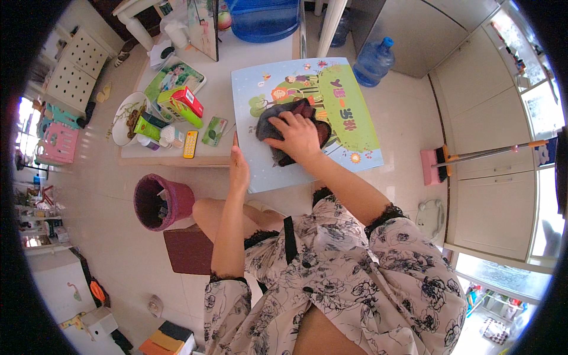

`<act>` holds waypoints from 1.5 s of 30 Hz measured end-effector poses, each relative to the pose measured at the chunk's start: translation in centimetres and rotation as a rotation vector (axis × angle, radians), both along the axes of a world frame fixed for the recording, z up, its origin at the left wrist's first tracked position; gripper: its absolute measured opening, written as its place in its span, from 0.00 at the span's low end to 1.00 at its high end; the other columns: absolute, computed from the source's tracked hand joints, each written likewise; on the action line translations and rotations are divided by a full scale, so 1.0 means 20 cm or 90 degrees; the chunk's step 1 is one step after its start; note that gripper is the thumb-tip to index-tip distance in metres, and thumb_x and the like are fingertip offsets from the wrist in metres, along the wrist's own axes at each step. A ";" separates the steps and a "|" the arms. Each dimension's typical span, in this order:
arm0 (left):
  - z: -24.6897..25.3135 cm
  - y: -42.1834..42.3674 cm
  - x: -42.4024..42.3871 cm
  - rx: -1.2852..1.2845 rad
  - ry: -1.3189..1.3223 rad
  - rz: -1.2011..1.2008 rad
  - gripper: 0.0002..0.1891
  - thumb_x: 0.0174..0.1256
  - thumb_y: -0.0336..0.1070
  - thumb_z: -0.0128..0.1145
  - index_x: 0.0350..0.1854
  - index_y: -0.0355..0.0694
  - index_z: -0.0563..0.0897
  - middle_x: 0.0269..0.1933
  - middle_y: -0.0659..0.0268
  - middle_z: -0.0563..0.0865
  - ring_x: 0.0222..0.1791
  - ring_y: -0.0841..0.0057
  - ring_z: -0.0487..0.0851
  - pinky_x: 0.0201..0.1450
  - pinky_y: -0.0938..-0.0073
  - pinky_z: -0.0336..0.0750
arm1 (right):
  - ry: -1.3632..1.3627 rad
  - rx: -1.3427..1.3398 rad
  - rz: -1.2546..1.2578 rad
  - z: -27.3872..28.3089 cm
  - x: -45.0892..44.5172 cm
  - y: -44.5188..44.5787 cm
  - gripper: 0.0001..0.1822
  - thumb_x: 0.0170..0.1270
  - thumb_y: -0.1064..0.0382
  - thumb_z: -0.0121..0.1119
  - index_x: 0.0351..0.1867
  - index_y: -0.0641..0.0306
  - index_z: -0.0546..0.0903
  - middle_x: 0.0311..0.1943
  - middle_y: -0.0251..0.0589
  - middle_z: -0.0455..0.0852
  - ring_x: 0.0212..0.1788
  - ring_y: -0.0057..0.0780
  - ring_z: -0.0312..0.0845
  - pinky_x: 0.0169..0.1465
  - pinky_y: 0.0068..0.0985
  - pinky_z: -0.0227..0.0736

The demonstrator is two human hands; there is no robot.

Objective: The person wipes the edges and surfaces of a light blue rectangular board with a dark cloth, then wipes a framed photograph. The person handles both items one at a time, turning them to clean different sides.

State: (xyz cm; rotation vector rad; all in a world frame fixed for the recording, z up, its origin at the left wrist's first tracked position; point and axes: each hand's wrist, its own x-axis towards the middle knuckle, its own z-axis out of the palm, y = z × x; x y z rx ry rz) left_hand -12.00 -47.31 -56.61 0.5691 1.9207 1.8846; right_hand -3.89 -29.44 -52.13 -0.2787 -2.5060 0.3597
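Observation:
A large printed cartoon board [306, 71], light blue and green and bearing writing, tilts in front of me at the table's right end. My left hand [240, 168] holds it at its near left edge; some of those fingers are hidden. On the board's face lies a crumpled dark cloth [270, 126], grey with reddish-brown parts. My right hand [297, 135] presses on this cloth with bent fingers, gripping it against the printed surface. The cloth covers part of the picture.
Left on the white table [213, 153] are a white bowl [120, 133], a red-green box [182, 104], a yellow remote control [190, 144] and a green card [214, 131]. A purple wastebasket [184, 195] stands below. Rightward are a water jug [375, 64] and a pink dustpan [429, 168].

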 end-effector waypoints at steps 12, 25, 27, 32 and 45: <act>0.04 0.00 -0.01 0.010 -0.020 0.011 0.39 0.72 0.64 0.26 0.74 0.38 0.57 0.73 0.60 0.63 0.72 0.70 0.60 0.73 0.70 0.50 | -0.071 0.016 -0.199 0.05 0.22 0.48 0.29 0.42 0.38 0.71 0.46 0.46 0.86 0.56 0.38 0.76 0.52 0.43 0.73 0.52 0.36 0.74; 0.02 0.01 -0.01 0.023 -0.036 0.014 0.34 0.75 0.57 0.32 0.74 0.36 0.57 0.73 0.60 0.64 0.71 0.71 0.61 0.73 0.71 0.52 | -0.151 -0.220 -0.357 -0.01 0.46 0.77 0.34 0.52 0.39 0.68 0.58 0.49 0.76 0.55 0.45 0.78 0.51 0.48 0.78 0.53 0.38 0.74; 0.02 0.01 -0.02 0.027 -0.035 0.018 0.34 0.75 0.55 0.33 0.74 0.36 0.57 0.73 0.60 0.64 0.71 0.72 0.61 0.73 0.71 0.52 | -0.144 -0.222 -0.343 -0.01 0.50 0.77 0.33 0.52 0.40 0.68 0.58 0.49 0.77 0.55 0.44 0.78 0.51 0.47 0.79 0.52 0.38 0.75; 0.00 0.02 -0.03 0.038 -0.040 0.020 0.32 0.76 0.53 0.35 0.74 0.35 0.58 0.72 0.60 0.64 0.71 0.72 0.61 0.73 0.72 0.53 | -0.164 -0.138 -0.285 -0.03 0.67 0.71 0.31 0.52 0.40 0.67 0.57 0.46 0.79 0.56 0.39 0.77 0.54 0.43 0.78 0.53 0.38 0.75; -0.07 0.01 -0.04 0.111 -0.141 0.033 0.29 0.78 0.46 0.42 0.73 0.34 0.59 0.72 0.61 0.65 0.71 0.73 0.63 0.72 0.72 0.55 | -0.111 0.016 -0.178 0.01 0.96 0.44 0.28 0.38 0.47 0.76 0.44 0.52 0.86 0.44 0.35 0.83 0.44 0.34 0.82 0.41 0.30 0.79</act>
